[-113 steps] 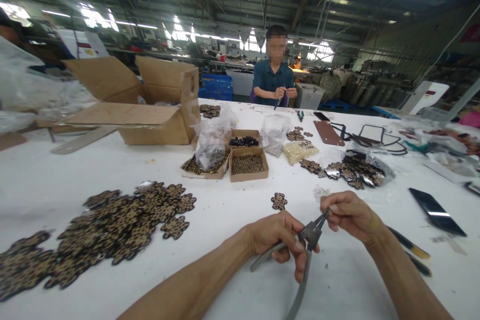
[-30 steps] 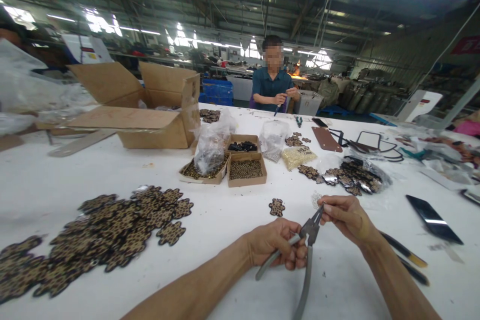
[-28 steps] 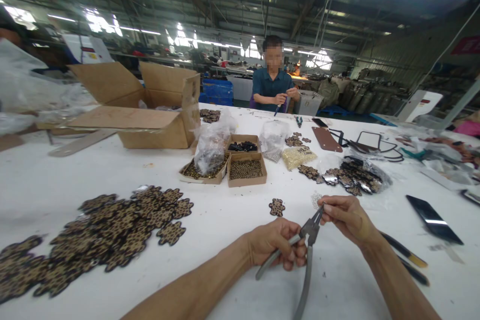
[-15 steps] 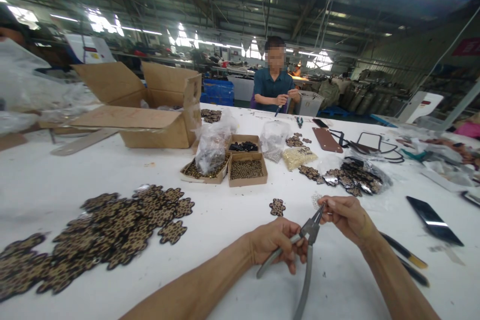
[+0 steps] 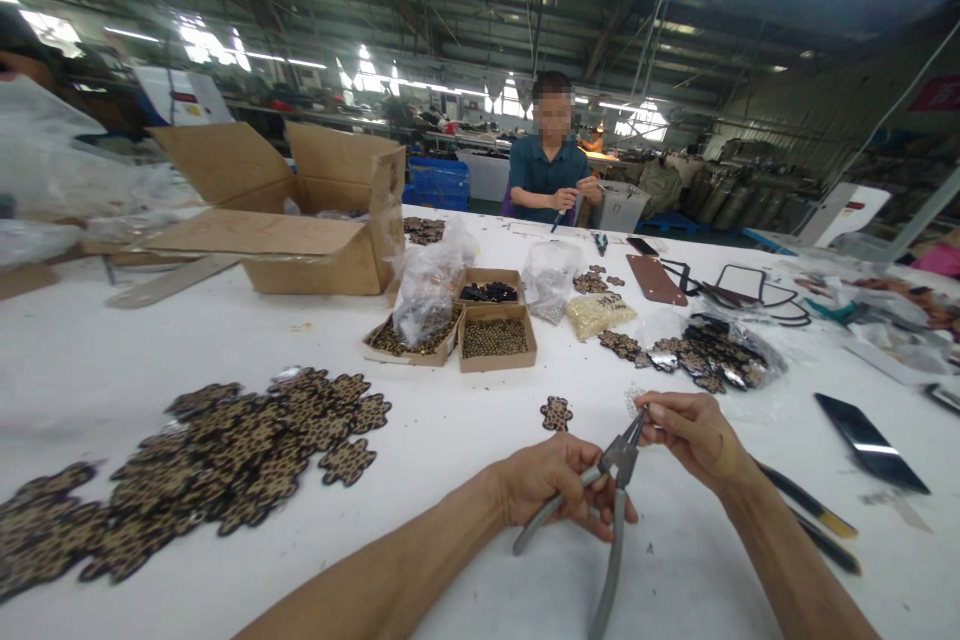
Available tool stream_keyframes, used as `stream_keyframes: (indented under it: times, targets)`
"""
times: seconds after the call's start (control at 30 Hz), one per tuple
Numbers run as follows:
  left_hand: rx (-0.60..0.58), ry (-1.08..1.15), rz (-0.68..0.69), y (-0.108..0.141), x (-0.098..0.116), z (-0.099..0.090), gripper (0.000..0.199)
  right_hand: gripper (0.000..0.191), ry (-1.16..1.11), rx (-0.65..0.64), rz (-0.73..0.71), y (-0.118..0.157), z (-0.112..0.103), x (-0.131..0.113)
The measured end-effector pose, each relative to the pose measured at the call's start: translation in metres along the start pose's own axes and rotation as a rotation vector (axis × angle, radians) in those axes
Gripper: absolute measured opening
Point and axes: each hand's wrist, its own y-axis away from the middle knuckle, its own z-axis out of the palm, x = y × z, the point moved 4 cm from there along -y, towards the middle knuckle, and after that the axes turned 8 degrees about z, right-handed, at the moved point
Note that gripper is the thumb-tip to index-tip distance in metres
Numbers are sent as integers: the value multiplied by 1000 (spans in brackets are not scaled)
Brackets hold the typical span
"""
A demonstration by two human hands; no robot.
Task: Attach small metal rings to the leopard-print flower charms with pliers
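My left hand [image 5: 561,486] is closed round grey-handled pliers [image 5: 622,458], whose slim jaws point up and to the right. At the jaw tips my right hand [image 5: 694,432] pinches with thumb and forefinger; whatever it holds there is too small to make out. Just beyond the fingers lies a little heap of small pale rings [image 5: 634,397]. A single leopard-print flower-shaped patch [image 5: 556,413] rests on the white table behind my left hand. Many more such patches [image 5: 247,450] are piled at the left.
Small cardboard trays of metal bits [image 5: 495,340] and an open carton [image 5: 315,260] stand further back. At right lie black-and-yellow handled pliers [image 5: 814,515], a phone [image 5: 870,440] and bagged patches [image 5: 712,352]. Across the table sits a co-worker [image 5: 551,170], hands raised around a tool.
The fingers of my left hand have shifted, now reaching across the far handle of the pliers. My right hand stays at the jaw tips. The view has moved very slightly.
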Motion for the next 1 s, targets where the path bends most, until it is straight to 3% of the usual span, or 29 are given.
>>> stream_keyframes:
  times: [0.8,1.0]
  targets:
    - [-60,15,17,1,5,3,37,22,-1,2,-32,2,7,-6]
    - [-109,19,10,3,5,0,45,24,14,15,-42,0,6,-5]
